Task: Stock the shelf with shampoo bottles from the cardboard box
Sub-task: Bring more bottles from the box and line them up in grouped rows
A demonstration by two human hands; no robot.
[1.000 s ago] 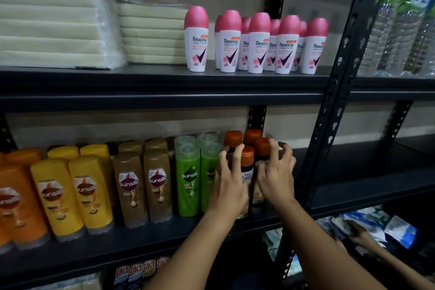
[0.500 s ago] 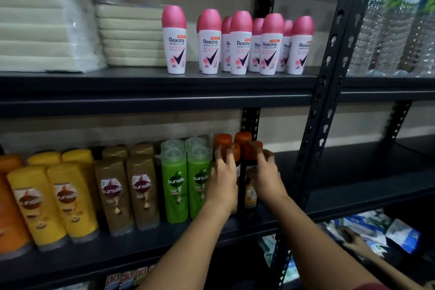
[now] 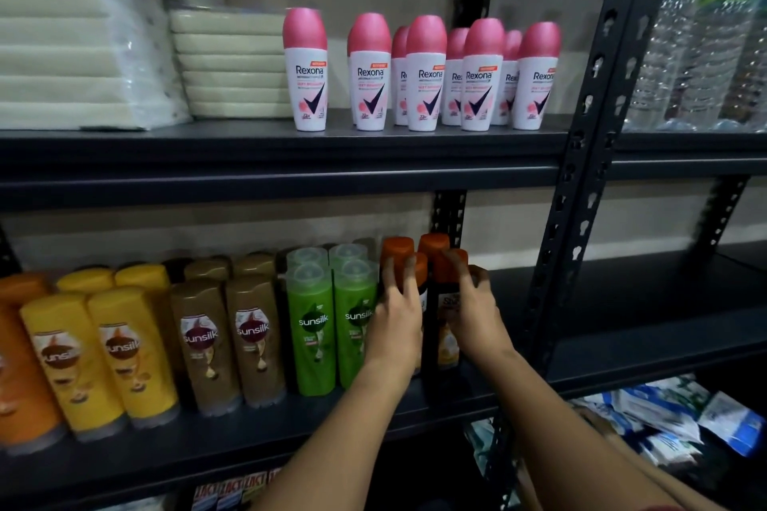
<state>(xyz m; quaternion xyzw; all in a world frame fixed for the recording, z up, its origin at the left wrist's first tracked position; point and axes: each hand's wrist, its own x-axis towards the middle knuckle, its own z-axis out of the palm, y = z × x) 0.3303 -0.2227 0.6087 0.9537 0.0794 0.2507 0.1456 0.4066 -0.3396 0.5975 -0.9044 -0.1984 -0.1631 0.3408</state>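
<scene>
Dark metal shelf (image 3: 290,434), 4 orange-cap shampoo bottles (image 3: 445,319), left hand (image 3: 396,317) & right hand (image 3: 473,311) fingers clamped on front 2.

Dark bottles (image 3: 444,328) mostly hidden behind left hand (image 3: 394,319) and right hand (image 3: 473,315); labels unreadable. Orange bottle (image 3: 20,365) cut by left edge. Packets (image 3: 680,415) lower right blurred. Back-row caps (image 3: 207,268) barely visible.
</scene>
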